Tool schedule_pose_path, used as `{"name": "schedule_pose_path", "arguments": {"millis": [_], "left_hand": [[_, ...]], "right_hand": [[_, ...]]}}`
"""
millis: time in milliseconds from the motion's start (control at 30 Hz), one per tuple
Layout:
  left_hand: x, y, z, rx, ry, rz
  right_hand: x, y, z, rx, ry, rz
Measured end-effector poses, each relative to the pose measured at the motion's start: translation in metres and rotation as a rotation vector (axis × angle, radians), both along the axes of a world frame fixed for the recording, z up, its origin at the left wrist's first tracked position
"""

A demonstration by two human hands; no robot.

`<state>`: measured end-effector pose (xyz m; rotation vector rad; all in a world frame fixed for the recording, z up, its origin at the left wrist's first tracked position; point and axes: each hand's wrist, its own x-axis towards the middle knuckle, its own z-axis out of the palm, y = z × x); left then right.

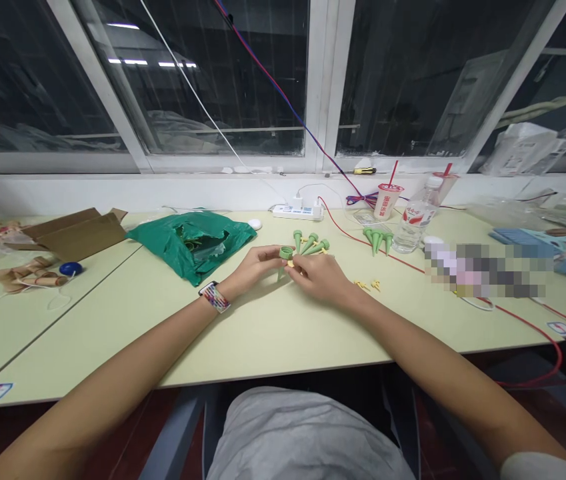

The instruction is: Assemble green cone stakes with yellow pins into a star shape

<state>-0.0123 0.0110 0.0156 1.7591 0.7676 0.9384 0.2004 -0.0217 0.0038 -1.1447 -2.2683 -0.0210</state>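
My left hand (255, 265) pinches a green cone-shaped plastic spike (284, 256) by its round collar, just above the pale green table (273, 333). My right hand (320, 275) is closed beside it, fingertips touching the same spike and a small yellow piece (291, 263). A watch with a patterned band (214, 297) is on my left wrist. Behind the hands lie three more green spikes (310, 243). Another cluster of green spikes (377, 238) lies further right. Small yellow pieces (367, 285) are scattered to the right of my right hand.
A green plastic bag (193, 241) lies to the left, with an open cardboard box (75, 232) and a blue lid (71, 269) beyond. A power strip (297, 212), a cup with a straw (387, 200) and a water bottle (415, 223) stand near the window. A red cable (527, 323) crosses the right side.
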Motion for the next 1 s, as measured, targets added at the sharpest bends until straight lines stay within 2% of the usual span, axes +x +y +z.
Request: {"name": "schedule_pose_path", "arguments": {"millis": [133, 267, 400, 567, 733, 867, 1000], "left_hand": [[0.0, -0.003, 0.005, 0.086, 0.068, 0.023], [-0.002, -0.001, 0.003, 0.204, 0.132, 0.064], [-0.007, 0.004, 0.0, 0.357, 0.276, 0.048], [-0.011, 0.011, -0.007, 0.465, 0.449, 0.003], [-0.012, 0.014, -0.012, 0.548, 0.516, -0.017], [-0.007, 0.007, -0.008, 0.625, 0.567, 0.142], [-0.001, -0.003, -0.004, 0.694, 0.781, 0.267]], "right_hand": [[-0.003, -0.001, -0.005, 0.025, -0.045, 0.064], [-0.004, -0.001, -0.008, 0.083, -0.052, 0.132], [0.006, 0.008, 0.0, 0.15, 0.133, 0.03], [0.026, 0.025, 0.008, 0.191, 0.402, -0.143], [0.028, 0.031, 0.005, 0.164, 0.461, -0.142], [0.026, 0.031, 0.003, 0.165, 0.493, -0.112], [0.027, 0.032, 0.003, 0.189, 0.506, -0.115]]}}
